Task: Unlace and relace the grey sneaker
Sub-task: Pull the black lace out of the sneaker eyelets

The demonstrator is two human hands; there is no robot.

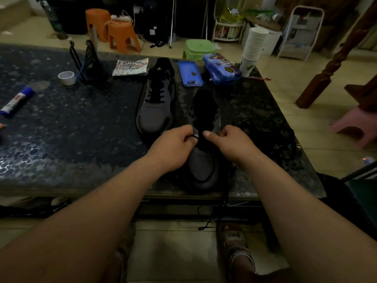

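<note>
My left hand (173,148) pinches the tip of a black lace (193,136) between thumb and curled fingers over the dark throat of the grey sneaker (204,166), while my right hand (232,144) curls in from the other side, thumb forward, its hold lost in shadow. The sneaker sits toe toward me at the near edge of the dark speckled table (81,129). Its laced twin (157,111) lies just beyond and left of it, a blue pencil case (221,69) farther behind.

Dim indoor light, soft blur throughout, wide-angle bending at the edges, and pale glare on the table (24,160).
</note>
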